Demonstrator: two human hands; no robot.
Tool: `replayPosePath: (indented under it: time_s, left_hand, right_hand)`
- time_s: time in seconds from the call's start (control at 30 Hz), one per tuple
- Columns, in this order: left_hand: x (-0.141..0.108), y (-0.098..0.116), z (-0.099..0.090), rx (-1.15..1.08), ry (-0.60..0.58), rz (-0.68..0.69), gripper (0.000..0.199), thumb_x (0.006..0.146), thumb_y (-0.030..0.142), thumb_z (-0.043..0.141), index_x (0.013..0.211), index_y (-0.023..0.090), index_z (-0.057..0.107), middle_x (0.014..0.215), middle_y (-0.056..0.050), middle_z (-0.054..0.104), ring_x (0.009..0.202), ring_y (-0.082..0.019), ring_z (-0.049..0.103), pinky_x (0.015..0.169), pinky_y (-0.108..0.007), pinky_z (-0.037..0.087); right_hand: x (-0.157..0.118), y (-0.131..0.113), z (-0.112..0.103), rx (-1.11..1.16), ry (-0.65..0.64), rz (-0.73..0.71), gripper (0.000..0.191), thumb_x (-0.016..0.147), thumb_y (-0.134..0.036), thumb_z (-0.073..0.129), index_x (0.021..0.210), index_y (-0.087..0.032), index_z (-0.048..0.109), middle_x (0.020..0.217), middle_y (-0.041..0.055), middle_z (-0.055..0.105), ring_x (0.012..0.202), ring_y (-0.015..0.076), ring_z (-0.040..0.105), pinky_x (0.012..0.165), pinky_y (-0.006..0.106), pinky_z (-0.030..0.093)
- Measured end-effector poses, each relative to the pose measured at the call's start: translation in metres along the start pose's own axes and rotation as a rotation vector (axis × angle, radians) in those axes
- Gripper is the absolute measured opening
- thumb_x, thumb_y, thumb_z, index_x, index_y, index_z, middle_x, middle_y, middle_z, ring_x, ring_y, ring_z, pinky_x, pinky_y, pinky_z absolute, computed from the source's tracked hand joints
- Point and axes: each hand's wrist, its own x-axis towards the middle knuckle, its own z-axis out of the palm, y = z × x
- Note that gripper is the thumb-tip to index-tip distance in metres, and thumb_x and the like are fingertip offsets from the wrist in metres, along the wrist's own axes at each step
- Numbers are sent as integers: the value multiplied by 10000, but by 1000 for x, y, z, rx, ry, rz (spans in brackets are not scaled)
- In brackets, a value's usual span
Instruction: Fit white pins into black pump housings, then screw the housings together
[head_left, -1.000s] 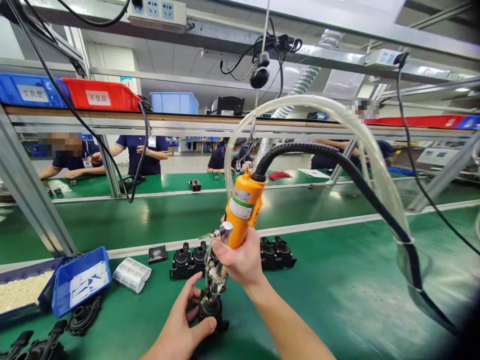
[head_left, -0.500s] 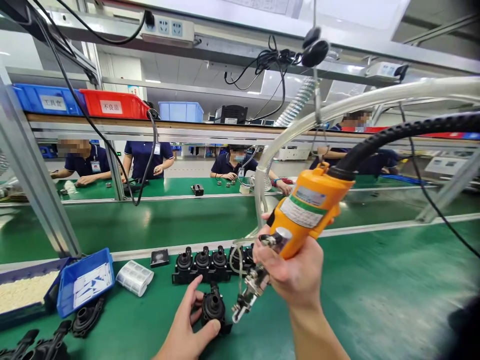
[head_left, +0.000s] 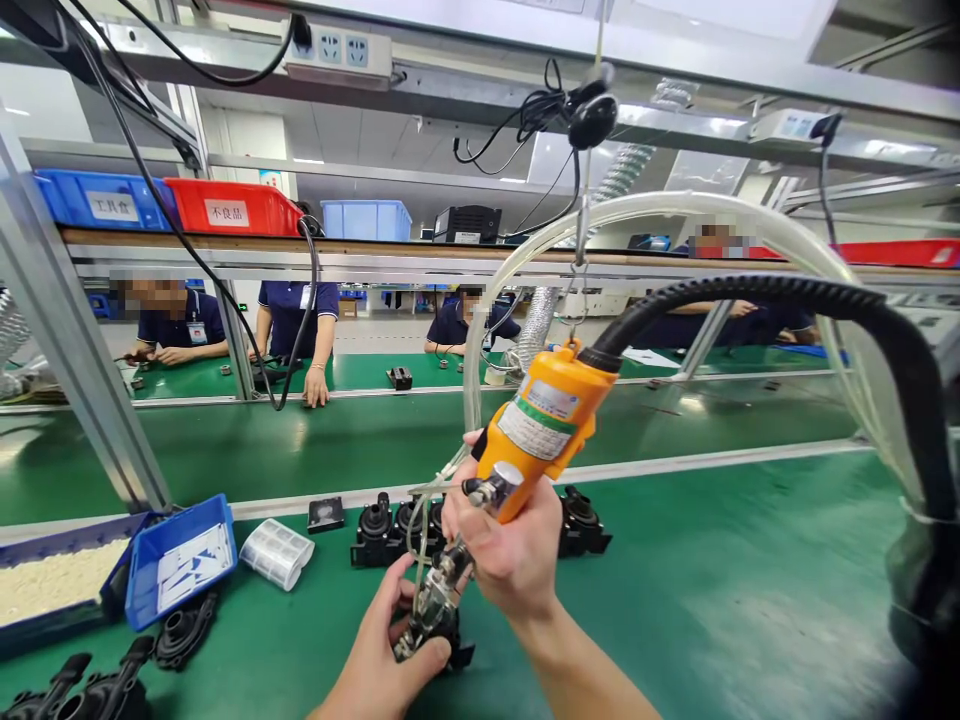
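Note:
My right hand is wrapped round an orange power screwdriver, which slants down to the left with a clear hose and a black ribbed cable attached. Its metal tip end lies over a small black pump on the green bench. Whether the tip touches the pump is hidden. My left hand grips that pump from the left, thumb in front and fingers behind. A row of similar black pumps stands just beyond, partly covered by my right hand and the tool.
At left lie a blue tray of white pieces, a bin of pale bits, a clear plastic piece and more black pump parts. A hook and cord hang above the screwdriver. Several co-workers sit or stand across the bench.
My right hand has brought the screwdriver left and down, so its tip end is over the pump. My left hand still grips the pump. A co-worker's arm now reaches down to the far bench.

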Motion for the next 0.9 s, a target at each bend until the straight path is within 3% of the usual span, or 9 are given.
replayPosePath:
  time_s: [0.37,0.6,0.77,0.9]
  left_hand:
    - [-1,2,3,-64,13,21,943,817,610,828,1579,223,428,1358,-156,625,1348,-392,558,1217,-520,386]
    - [-3,5,0,-47,-28,36,884,871,527,803,1600,255,383,1575,-128,507,1438,-384,475,1250,-517,347]
    - [-4,6,0,27,19,37,827,856,483,814,1567,260,456,1515,-107,572,1407,-388,501,1243,-516,354]
    - [-4,21,2,35,32,6,819,822,452,827,1543,252,496,1498,-105,588,1405,-393,502,1241,-505,360]
  right_hand:
    - [1,3,-2,41,-5,55,604,718,-327,858,1205,-235,512,754,-44,539,480,104,456,436,242,446]
    - [-9,0,20,91,-98,130,406,623,-216,814,831,-236,466,626,-72,463,474,89,406,384,186,422]
    - [-13,7,24,79,-86,199,434,607,-213,811,863,-234,461,665,-74,467,493,85,411,417,209,477]
    - [-9,7,23,5,-41,110,408,631,-200,812,843,-228,465,636,-88,441,486,67,372,408,161,369]
